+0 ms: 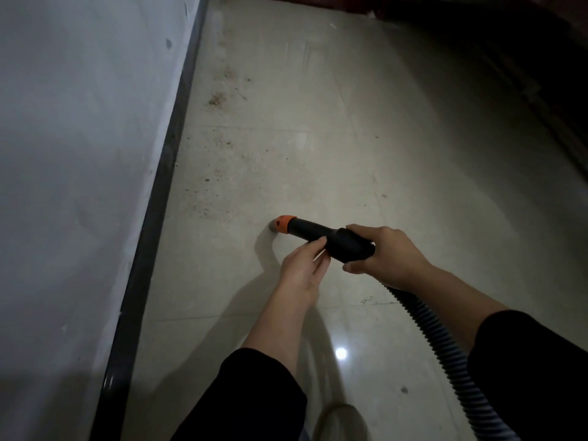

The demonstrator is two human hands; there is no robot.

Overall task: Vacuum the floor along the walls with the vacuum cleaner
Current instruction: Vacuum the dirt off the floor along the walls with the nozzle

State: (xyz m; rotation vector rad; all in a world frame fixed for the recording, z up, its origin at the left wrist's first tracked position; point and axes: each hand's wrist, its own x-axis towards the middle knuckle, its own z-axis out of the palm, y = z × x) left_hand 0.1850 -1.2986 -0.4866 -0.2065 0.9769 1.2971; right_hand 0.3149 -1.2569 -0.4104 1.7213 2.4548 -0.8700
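- Fingers (358,230), right hand (386,253): curled round the thick grip of the black plastic vacuum wand with an orange tip (310,232).
- Left hand (300,270): pinching the wand's narrower shaft.
- Wand tip: at or just above the pale glossy tile floor (334,160), near the dark baseboard strip (159,198) but not touching it.
- Brown grit (216,100): scattered just beside the baseboard, farther along it than the tip.
- Step, judged: mid-pass along the wall.
- Next move: bring the tip in against the baseboard, then advance through the grit.
- Room: open tile out from the baseboard. The grey ribbed hose (445,345) trails back, well apart from it.
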